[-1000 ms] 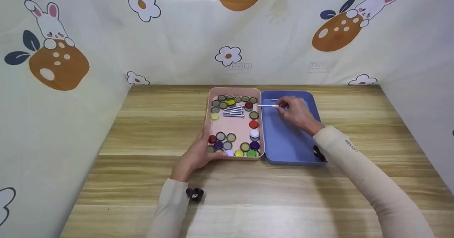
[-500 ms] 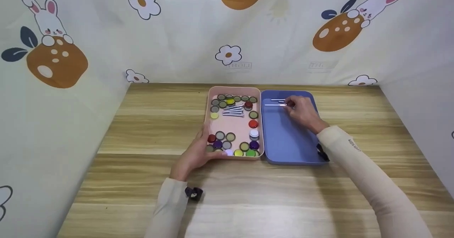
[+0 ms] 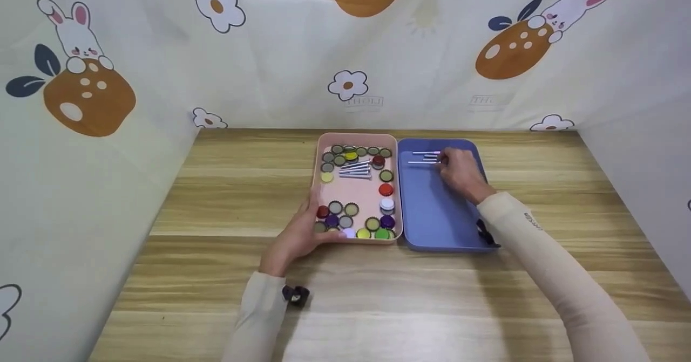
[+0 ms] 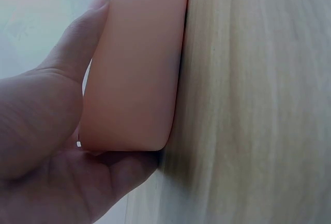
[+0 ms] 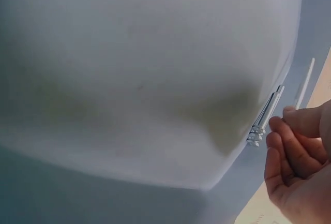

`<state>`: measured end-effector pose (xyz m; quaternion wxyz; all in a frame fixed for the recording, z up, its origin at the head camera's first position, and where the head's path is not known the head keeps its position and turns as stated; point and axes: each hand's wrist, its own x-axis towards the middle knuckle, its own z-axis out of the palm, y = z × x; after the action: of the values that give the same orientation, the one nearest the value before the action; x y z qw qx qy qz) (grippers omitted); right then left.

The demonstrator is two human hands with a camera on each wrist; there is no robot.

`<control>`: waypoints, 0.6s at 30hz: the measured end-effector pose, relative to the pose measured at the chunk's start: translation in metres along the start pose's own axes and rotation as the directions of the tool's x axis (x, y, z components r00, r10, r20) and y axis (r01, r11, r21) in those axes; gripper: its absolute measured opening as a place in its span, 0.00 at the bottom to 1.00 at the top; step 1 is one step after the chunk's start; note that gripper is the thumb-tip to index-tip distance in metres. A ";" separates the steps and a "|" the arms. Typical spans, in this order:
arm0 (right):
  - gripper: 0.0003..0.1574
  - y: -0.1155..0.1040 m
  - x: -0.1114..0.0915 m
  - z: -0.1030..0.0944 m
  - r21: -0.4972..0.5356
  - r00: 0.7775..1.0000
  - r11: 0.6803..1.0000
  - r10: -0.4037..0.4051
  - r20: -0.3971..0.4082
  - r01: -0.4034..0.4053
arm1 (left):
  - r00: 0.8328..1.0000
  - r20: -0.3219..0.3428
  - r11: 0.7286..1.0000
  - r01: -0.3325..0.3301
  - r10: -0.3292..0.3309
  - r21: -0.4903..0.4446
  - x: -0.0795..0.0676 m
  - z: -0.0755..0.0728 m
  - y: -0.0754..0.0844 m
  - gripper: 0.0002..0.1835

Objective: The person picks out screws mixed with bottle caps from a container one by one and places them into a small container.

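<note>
My left hand (image 3: 297, 235) grips the near left corner of a shallow pink tray (image 3: 345, 192). In the left wrist view, that hand's thumb and fingers wrap the tray's wall (image 4: 134, 69). My right hand (image 3: 461, 173) is over the far part of a blue tray (image 3: 440, 211), pinching one end of a long silver screw (image 3: 418, 163). In the right wrist view, the held screw (image 5: 306, 79) points away from thumb and fingertips. Beside it several similar screws (image 5: 266, 110) lie together with their heads lined up. My fingers hide the held screw's head.
Several more silver screws (image 3: 354, 172) lie in the pink tray. Bottle caps of many colours, such as a red one (image 3: 386, 189), line its edges. Both trays stand side by side on a wooden table (image 3: 237, 200), with a patterned cloth (image 3: 280, 54) behind.
My right hand has carried the screw rightward from the tray edges, farther into the blue tray, and lower beside the other screws. My left hand has stayed on the pink tray.
</note>
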<state>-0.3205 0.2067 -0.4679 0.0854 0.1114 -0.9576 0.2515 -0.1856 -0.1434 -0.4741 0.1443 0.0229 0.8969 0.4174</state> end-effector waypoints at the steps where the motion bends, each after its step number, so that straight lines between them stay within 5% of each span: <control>1: 0.10 0.000 0.000 0.000 -0.002 1.000 1.000 0.009 -0.002 -0.009 | 1.000 0.001 1.000 0.002 -0.002 0.001 0.000 0.000 0.000 0.70; 18: 0.11 0.002 0.001 0.003 -0.006 0.995 0.995 0.097 0.003 -0.097 | 1.000 -0.005 1.000 -0.029 0.029 -0.004 0.000 -0.001 -0.001 0.69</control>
<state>-0.3224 0.2064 -0.4708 0.0717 0.0649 -0.9627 0.2525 -0.1862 -0.1444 -0.4745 0.1363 0.0345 0.8960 0.4213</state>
